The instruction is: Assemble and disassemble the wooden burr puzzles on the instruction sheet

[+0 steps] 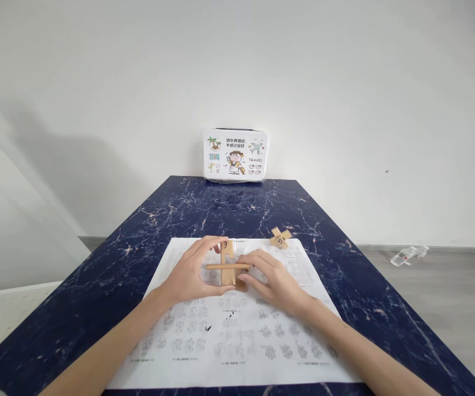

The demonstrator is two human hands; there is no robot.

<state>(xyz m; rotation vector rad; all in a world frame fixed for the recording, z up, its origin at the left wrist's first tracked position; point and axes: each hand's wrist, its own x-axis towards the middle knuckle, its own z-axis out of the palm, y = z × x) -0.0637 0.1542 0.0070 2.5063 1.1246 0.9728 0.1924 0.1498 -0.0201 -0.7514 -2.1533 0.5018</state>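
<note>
One dark blue marble-patterned table (237,212) is seen, and on its near part one printed white sheet (187,379) is spread. At the far end, one white cartoon-printed case (257,159) is stood upright by the wall, "TRAVEL" being lettered on its front. Two bare hands are held over the sheet. By the left hand (191,269), one notched wooden block (228,278) is grasped at its far and near ends, between finger and thumb. By the fingers of the right hand (274,278), the right end of one thin wooden crossbar (216,267) is grasped. Three held pieces are counted, a browner wooden piece (240,285) being partly hidden beside the right thumb. The notched block is pale, straight-edged and cut with a squared slot, and a dark curved mark is borne near its far end; it is crossed by the crossbar. One wooden cross-shaped cluster (280,238), also dark-marked, is placed at the sheet's far right edge. At least two black flecks (208,328) are seen on the sheet.
</note>
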